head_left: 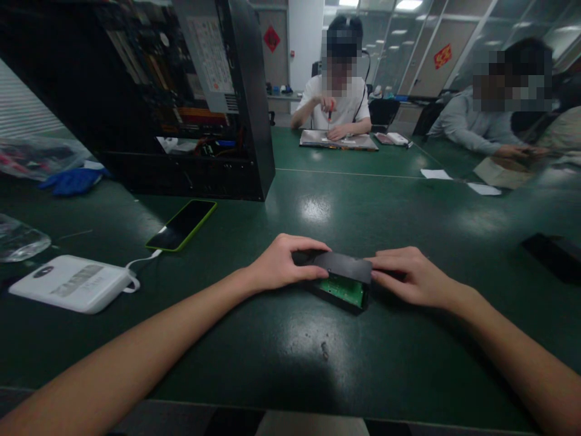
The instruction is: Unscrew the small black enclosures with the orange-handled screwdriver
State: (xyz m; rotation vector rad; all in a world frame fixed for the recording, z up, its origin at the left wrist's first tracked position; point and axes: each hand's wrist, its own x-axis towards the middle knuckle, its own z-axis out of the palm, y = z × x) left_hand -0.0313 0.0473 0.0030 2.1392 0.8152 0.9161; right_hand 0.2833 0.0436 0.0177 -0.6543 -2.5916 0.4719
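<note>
A small black case (pixel 347 266) rests on the green table in front of me, its near side open and a green circuit board (pixel 344 292) showing inside. My left hand (pixel 284 263) grips the case's left end, thumb along the near side and fingers over the top. At the right end, the fingertips of my right hand (pixel 411 275) press against the corner of the case, thumb and fingers close together.
An open computer tower (pixel 195 175) stands at the back left. A phone (pixel 184 225) is cabled to a white power bank (pixel 72 283). Blue gloves (pixel 72 180) lie left, a dark object (pixel 554 257) right. Two people sit across the green table (pixel 408 375).
</note>
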